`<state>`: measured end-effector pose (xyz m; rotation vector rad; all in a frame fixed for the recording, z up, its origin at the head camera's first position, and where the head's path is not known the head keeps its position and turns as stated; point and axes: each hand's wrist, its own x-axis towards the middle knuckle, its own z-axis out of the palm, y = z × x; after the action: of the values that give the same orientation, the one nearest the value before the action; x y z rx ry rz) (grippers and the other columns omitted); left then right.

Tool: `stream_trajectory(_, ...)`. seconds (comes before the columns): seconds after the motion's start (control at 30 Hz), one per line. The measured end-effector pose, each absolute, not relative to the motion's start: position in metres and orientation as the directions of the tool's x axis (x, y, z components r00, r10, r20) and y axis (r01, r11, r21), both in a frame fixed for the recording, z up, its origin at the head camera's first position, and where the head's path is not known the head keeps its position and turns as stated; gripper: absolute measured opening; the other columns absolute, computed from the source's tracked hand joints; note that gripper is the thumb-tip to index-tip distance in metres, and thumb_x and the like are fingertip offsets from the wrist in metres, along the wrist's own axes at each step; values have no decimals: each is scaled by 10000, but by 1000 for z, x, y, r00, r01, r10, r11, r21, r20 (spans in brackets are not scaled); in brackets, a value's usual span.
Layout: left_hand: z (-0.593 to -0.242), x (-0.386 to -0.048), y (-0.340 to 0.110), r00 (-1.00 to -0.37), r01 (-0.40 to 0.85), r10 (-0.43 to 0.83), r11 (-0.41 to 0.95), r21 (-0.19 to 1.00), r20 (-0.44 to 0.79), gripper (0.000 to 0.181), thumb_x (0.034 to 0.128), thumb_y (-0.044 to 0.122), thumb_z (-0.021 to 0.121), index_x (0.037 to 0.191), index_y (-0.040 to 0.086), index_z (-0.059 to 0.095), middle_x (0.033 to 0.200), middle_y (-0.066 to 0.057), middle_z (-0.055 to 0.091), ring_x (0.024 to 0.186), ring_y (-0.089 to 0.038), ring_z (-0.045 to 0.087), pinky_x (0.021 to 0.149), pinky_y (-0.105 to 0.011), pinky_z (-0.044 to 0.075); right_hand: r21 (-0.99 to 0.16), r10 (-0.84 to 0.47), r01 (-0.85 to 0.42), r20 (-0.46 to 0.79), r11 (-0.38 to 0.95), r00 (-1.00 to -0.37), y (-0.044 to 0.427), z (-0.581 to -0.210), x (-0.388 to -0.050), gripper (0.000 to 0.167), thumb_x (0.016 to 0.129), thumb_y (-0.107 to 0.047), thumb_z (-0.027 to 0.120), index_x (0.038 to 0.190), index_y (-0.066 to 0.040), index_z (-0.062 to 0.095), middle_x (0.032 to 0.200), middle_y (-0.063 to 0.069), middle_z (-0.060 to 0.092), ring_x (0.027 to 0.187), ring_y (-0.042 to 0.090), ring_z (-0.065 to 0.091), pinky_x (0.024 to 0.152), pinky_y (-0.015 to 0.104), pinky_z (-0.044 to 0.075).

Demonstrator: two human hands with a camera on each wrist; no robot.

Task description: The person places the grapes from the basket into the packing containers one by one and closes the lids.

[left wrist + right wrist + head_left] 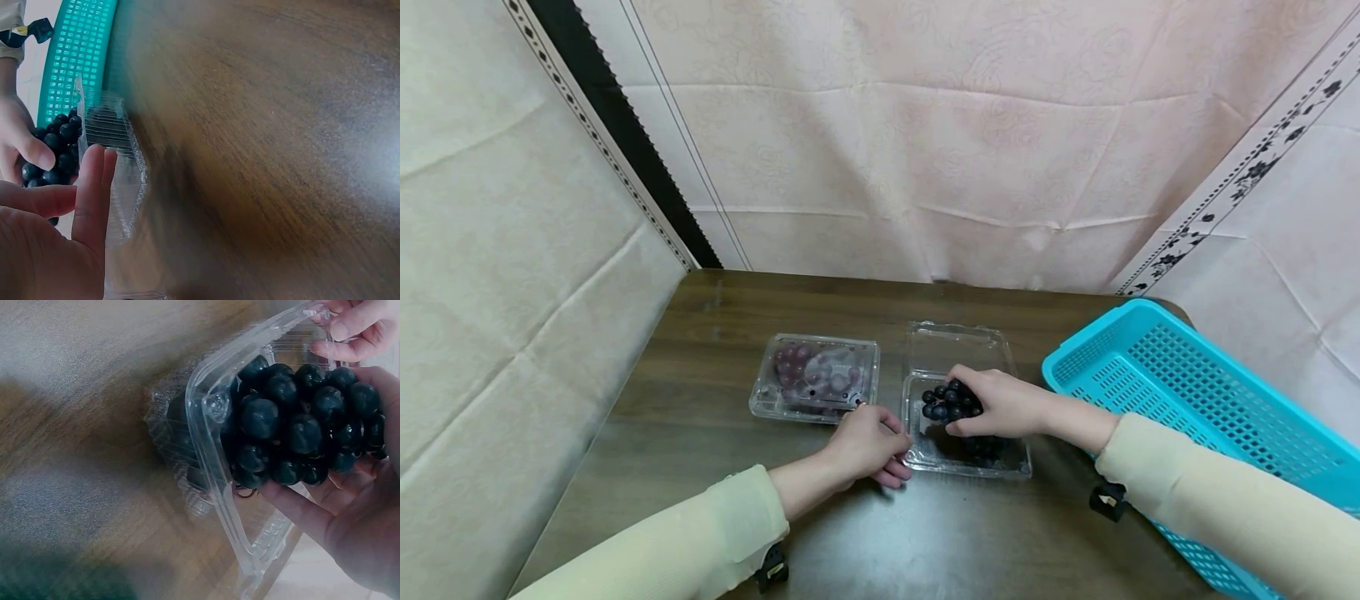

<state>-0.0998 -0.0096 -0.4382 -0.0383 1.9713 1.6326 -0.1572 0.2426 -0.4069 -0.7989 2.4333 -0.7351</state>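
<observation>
My right hand [992, 404] grips a bunch of dark grapes [951, 402] from its right side, thumb and fingers around it. The bunch is at the open clear plastic box [955, 468], whose lid [962, 346] lies folded back. More dark grapes [985, 448] show below the hand inside the box. At the box's left edge, my left hand [868, 446] touches the rim with extended fingers [94, 200]. To its upper left stands a second clear plastic box [816, 379], closed, with reddish grapes inside.
A blue perforated plastic basket [1195, 383] stands to the right, under and behind my right forearm. Wood-grain table [700, 450] lies beneath everything. Pale patterned cloth [887, 167] hangs behind the table and at its sides.
</observation>
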Motion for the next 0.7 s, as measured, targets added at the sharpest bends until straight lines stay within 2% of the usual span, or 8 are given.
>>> stream_trajectory(0.17,-439,-100,-9,-831,-380,334,243,893,-444,99,995,7,701,1053,-46,642,857,-219,732,659,-267,778,572,-350,677,-547,-615,-418,-242,726,-751,237,-413,-159,517,994,-460,752,1326,-108,569,1067,11,698,890,128,659,752,321,622)
stream_trajectory(0.37,-441,-100,-9,-832,-384,335,230,894,-443,105,995,6,698,1056,-48,631,850,-209,727,661,-264,779,573,-352,678,-426,-597,-479,-204,768,-776,231,-422,-159,650,1000,-550,715,1399,-58,573,1171,89,736,976,183,711,829,425,649)
stream_trajectory(0.7,-441,-99,-8,-833,-388,327,228,893,-445,81,993,-5,695,1031,-43,634,821,-183,720,684,-299,787,566,-353,676,-437,-649,-534,-168,724,-742,231,-419,-156,557,1037,-538,672,1378,-100,628,1075,26,747,923,147,714,777,366,641)
